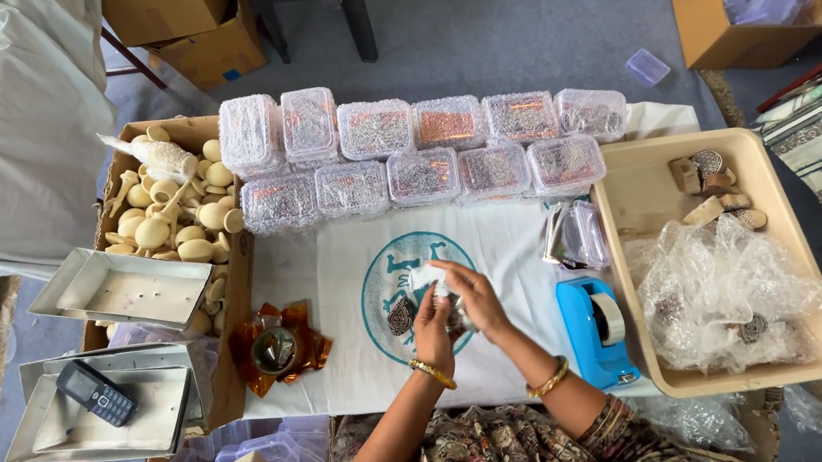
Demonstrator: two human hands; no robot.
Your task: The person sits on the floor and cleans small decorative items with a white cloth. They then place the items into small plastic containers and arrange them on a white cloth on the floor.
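My left hand (430, 326) and my right hand (475, 295) meet over the middle of a white cloth (334, 268) with a teal round print. Together they grip a small object in clear bubble wrap (445, 296); what is inside is hidden. Just left of my left hand a small patterned wooden stamp (401, 315) lies on the cloth. Both wrists wear gold bangles.
Two rows of stacked clear plastic boxes (420, 150) line the far side. A cardboard box of pale wooden pieces (174, 219) and grey trays with a phone (95, 392) sit left. A blue tape dispenser (596, 329) and a beige tub (782, 225) of bubble wrap and stamps sit right.
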